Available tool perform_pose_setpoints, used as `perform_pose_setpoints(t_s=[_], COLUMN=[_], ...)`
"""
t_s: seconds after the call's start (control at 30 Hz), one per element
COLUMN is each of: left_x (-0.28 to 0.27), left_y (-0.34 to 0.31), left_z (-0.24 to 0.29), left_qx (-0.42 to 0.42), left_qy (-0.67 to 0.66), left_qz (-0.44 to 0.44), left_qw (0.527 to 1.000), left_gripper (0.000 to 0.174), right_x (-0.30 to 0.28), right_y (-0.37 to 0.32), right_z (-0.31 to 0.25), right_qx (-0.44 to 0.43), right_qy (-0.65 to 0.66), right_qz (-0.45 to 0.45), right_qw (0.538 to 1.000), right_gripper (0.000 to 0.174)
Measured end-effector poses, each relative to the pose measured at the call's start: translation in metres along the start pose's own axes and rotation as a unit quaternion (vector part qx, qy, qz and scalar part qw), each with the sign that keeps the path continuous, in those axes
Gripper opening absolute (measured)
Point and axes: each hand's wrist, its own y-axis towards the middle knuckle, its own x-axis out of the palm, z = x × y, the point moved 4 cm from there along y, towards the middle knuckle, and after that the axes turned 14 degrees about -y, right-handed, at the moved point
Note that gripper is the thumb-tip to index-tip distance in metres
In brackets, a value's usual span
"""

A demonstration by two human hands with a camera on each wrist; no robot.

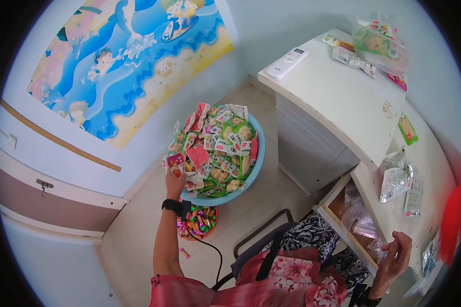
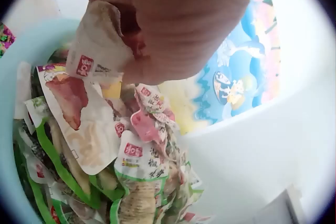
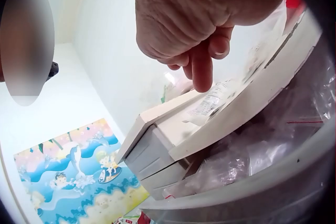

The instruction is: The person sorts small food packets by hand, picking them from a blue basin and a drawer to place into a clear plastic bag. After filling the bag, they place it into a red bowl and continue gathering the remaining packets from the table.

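Note:
My left hand is at the near left edge of a blue basin heaped with small snack packets. Its fingers pinch a small snack packet, whose pale side with a red logo shows in the left wrist view. Beneath that hand lie more packets, several with green edges and clear windows. My right hand hovers beside the white desk, above the open drawer, its fingers loosely bent and holding nothing. In the right wrist view, the right hand hangs over silver packets.
A basket of colourful wrapped sweets stands on the floor beside the basin. On the desk are a remote control, a bag of packets, rubber bands and silver packets. Clear plastic bags fill the drawer.

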Motion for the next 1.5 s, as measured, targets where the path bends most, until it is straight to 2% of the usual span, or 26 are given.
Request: perform_pose_setpoints(t_s=[0.1,0.13,0.23,0.33,0.43,0.53,0.73,0.83,0.9,0.93,1.03,1.07,1.17,1.27,1.37,1.5], left_x=[-0.009,-0.014,-0.023,-0.027,-0.025,-0.02,-0.014,-0.007,0.012,0.021,0.029,0.031,0.034,0.03,0.025,0.027], left_y=[-0.014,-0.017,-0.022,-0.026,-0.029,-0.034,-0.037,-0.035,-0.042,-0.051,-0.061,-0.061,-0.056,-0.048,-0.045,-0.051], left_z=[0.004,0.001,-0.007,-0.008,0.009,0.038,0.036,0.014,-0.014,0.002,0.031,0.04,0.039,0.026,0.018,0.022], left_qx=[-0.042,-0.094,-0.116,-0.088,0.027,0.041,0.073,0.03,0.151,0.054,0.072,0.045,0.0,0.025,0.069,0.115], left_qy=[-0.26,-0.298,-0.329,-0.283,-0.217,0.02,0.126,0.185,0.108,0.088,0.142,0.148,0.162,0.092,0.192,0.16], left_qz=[-0.016,-0.04,-0.005,0.008,0.033,0.041,0.099,0.047,-0.083,-0.136,-0.118,-0.124,-0.1,-0.112,-0.097,-0.033], left_qw=[0.965,0.949,0.937,0.955,0.975,0.998,0.984,0.981,0.979,0.985,0.98,0.98,0.982,0.989,0.974,0.98], left_gripper=[0.038,0.032,0.031,0.024,0.023,0.029,0.033,0.038,0.049,0.068,0.084,0.093,0.09,0.081,0.069,0.043], right_x=[-0.004,-0.004,-0.005,-0.006,-0.006,-0.005,-0.007,-0.005,0.0,0.001,0.001,0.0,0.001,-0.002,0.001,0.004], right_y=[-0.003,-0.004,-0.006,-0.005,-0.005,-0.006,-0.006,-0.005,-0.004,-0.004,-0.003,-0.003,-0.002,-0.003,-0.004,-0.001], right_z=[0.008,0.01,0.011,0.009,0.01,0.01,0.006,0.005,0.001,0.0,-0.004,-0.007,-0.011,-0.012,-0.01,-0.022], right_qx=[0.007,0.007,0.005,0.004,0.002,-0.002,-0.004,-0.002,-0.008,-0.015,-0.024,-0.021,-0.021,-0.018,-0.014,-0.024], right_qy=[0.006,0.007,0.008,0.009,0.006,0.004,-0.006,-0.002,0.002,-0.003,-0.018,-0.016,-0.011,-0.013,-0.008,-0.001], right_qz=[0.013,0.014,0.014,0.011,0.008,0.009,0.01,0.008,0.005,-0.003,-0.013,-0.012,-0.008,0.003,-0.001,-0.016], right_qw=[1.0,1.0,1.0,1.0,1.0,1.0,1.0,1.0,1.0,1.0,0.999,1.0,1.0,1.0,1.0,1.0], right_gripper=[0.027,0.027,0.026,0.026,0.026,0.026,0.027,0.027,0.028,0.028,0.029,0.029,0.028,0.029,0.029,0.026])
